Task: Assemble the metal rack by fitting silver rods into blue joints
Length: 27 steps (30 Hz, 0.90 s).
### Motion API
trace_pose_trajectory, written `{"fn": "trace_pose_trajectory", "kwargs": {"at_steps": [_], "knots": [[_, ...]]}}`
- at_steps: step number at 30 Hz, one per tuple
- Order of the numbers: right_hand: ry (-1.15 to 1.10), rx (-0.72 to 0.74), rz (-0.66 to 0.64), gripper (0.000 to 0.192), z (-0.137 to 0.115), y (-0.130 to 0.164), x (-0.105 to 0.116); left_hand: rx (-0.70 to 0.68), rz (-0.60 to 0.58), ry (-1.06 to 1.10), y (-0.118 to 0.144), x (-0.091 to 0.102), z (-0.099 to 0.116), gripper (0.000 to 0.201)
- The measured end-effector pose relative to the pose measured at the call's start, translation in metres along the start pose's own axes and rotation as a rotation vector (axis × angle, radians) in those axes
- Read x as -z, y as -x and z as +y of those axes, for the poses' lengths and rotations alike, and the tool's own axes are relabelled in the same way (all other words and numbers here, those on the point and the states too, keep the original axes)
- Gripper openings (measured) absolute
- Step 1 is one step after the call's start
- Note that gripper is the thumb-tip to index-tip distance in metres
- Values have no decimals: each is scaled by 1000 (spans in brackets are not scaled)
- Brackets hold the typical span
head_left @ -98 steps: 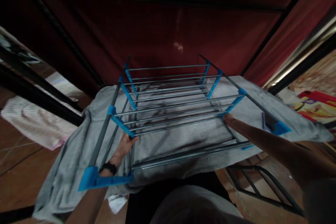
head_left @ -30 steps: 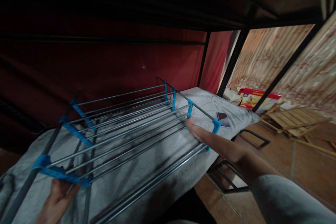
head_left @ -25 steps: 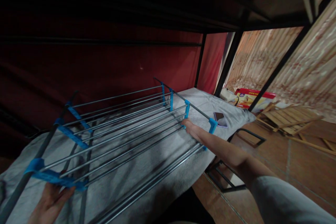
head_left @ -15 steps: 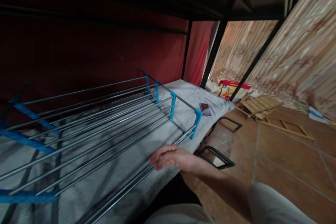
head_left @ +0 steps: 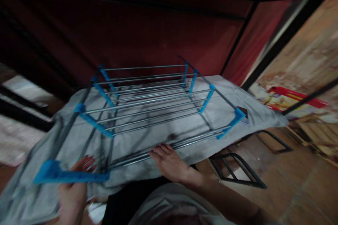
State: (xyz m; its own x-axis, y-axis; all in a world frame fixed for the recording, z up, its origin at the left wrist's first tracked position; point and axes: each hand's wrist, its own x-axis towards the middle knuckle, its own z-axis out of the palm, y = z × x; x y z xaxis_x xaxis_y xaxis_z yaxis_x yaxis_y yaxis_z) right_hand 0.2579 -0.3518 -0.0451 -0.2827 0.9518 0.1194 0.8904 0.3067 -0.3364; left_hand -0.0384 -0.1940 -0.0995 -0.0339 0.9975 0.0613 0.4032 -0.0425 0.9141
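A clothes drying rack with grey metal rods and blue plastic brackets stands on a grey cloth surface in front of me. At lower left, my left hand is closed around the near blue bracket. The bracket crosses in front of the palm, and the fingertips show on its far side. My right hand is over the near pair of rods, its fingers bent over them and close together. The undersides of these fingers are hidden.
Black frame bars run overhead and at the sides, with a dark red wall behind. A phone lies by the rack's right bracket. On the floor are a black metal frame, wooden slats and a red-yellow package.
The view has swung left, bringing the rack's left end and my left hand into sight. My right hand stays by the near rods, its fingers now lower on them.
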Motion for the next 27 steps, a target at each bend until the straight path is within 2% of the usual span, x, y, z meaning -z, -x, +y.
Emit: {"fn": "trace_pose_trajectory", "kwargs": {"at_steps": [1,3,7,12,17,22,27], "knots": [[44,8,-12,43,0,-4,-4,46,36,76,13,12,-9,50],[87,22,-36,44,1,-11,-13,102,80,198,34,24,-19,50],[131,21,-93,48,0,-20,-19,90,117,143,51,21,-20,38],[167,18,-157,49,-4,-25,-9,96,17,143,65,16,-14,41],[139,40,-153,52,-7,-25,1,64,-56,157,68,12,-9,49],[119,45,-160,50,-8,-23,6,12,-71,151,67,11,-6,39],[80,56,-163,52,-9,-22,10,18,-60,127,67,12,-10,33]]}}
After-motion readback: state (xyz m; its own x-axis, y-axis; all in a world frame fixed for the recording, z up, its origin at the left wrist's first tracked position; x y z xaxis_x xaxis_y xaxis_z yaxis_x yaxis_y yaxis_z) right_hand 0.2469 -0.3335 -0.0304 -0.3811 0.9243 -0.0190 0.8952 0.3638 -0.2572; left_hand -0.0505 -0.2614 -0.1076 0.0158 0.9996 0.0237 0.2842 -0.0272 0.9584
